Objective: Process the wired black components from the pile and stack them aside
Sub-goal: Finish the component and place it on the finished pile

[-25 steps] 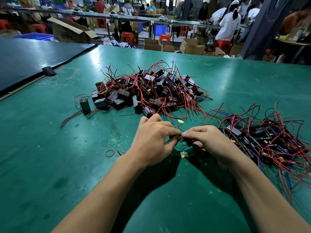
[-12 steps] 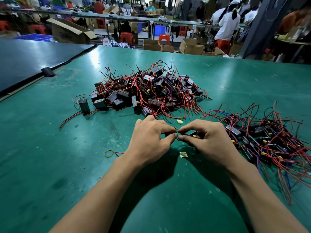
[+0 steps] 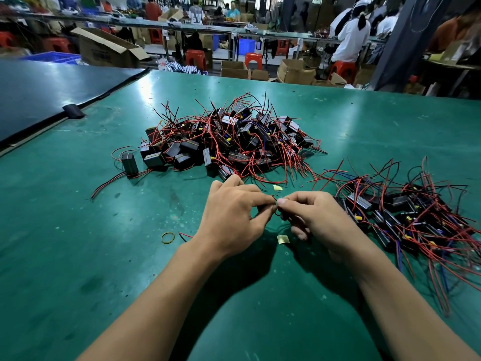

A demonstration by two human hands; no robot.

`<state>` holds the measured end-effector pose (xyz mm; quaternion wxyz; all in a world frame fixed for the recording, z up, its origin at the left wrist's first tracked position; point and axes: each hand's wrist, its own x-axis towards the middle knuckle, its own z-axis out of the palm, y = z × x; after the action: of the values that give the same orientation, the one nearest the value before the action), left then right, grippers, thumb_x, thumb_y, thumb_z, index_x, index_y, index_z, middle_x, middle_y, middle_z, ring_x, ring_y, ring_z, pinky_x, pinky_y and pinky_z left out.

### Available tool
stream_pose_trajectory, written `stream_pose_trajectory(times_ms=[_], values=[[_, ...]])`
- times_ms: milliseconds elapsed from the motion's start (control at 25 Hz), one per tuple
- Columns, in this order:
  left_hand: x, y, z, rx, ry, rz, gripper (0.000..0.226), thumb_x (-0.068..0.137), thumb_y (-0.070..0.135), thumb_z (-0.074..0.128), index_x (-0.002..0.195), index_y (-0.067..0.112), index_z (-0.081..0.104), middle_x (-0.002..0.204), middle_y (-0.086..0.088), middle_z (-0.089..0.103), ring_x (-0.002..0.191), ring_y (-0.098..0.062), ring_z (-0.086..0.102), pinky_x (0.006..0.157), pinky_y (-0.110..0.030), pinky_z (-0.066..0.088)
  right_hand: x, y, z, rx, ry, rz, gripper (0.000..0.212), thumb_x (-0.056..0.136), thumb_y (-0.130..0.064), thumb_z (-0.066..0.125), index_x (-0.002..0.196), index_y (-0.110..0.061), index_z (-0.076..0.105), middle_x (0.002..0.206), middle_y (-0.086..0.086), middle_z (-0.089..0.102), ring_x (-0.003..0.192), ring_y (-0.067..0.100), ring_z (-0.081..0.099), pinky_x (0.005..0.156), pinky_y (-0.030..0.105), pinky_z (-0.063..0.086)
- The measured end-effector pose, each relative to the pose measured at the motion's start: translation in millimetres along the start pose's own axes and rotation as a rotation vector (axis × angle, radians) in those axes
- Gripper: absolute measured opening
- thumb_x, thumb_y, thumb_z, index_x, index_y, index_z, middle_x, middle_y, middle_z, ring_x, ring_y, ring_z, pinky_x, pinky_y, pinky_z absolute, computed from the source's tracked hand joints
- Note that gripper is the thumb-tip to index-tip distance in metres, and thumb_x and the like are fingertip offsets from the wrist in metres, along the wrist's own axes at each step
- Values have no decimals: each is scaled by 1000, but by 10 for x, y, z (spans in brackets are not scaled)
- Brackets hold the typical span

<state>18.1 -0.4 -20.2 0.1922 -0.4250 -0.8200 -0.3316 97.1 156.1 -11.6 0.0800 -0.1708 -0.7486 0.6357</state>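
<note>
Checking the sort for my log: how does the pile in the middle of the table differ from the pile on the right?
The middle pile is heaped into a mound; the right pile lies lower and more spread out. The middle pile sits just beyond the left hand; the right pile lies beside the right hand. Both are black components with red and black wires, on the green table.

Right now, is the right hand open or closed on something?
Closed: the right hand pinches a thin wire between thumb and forefinger; the left hand pinches it too.
</note>
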Motion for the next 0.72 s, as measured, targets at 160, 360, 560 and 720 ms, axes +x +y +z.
stream_pose_trajectory(times_ms=[160, 360, 560, 720], values=[[12, -13, 4, -39, -2, 0, 12, 84, 38, 69, 91, 31, 77, 79, 15, 69, 77, -16, 50, 68, -33, 33, 0, -22, -28, 150, -6, 89, 18, 92, -18, 69, 78, -7, 66, 66, 4, 64, 35, 10, 42, 34, 15, 28], [67, -184, -60, -248, 67, -205, 9, 86, 26, 70, 92, 23, 76, 83, 13, 70, 76, -8, 61, 73, -27, 51, 36, -20, -91, 187, 186, 14, 19, 92, -19, 69, 76, -9, 64, 63, 5, 64, 40, 13, 53, 38, 20, 41], [35, -284, -13, -216, -46, -375, 17, 93, 34, 62, 90, 23, 75, 71, 10, 69, 63, -11, 62, 69, -29, 53, 108, 0, -247, 462, 360, -15, 15, 97, -12, 63, 86, -2, 61, 62, 4, 67, 62, 22, 72, 51, 22, 56], [-5, -194, 58, -237, -156, -340, 14, 92, 32, 62, 94, 24, 73, 82, 13, 70, 75, -12, 66, 78, -34, 54, 146, 20, -352, 661, 542, -76, 14, 100, -8, 57, 87, -2, 55, 65, 6, 67, 74, 27, 76, 62, 26, 60]])
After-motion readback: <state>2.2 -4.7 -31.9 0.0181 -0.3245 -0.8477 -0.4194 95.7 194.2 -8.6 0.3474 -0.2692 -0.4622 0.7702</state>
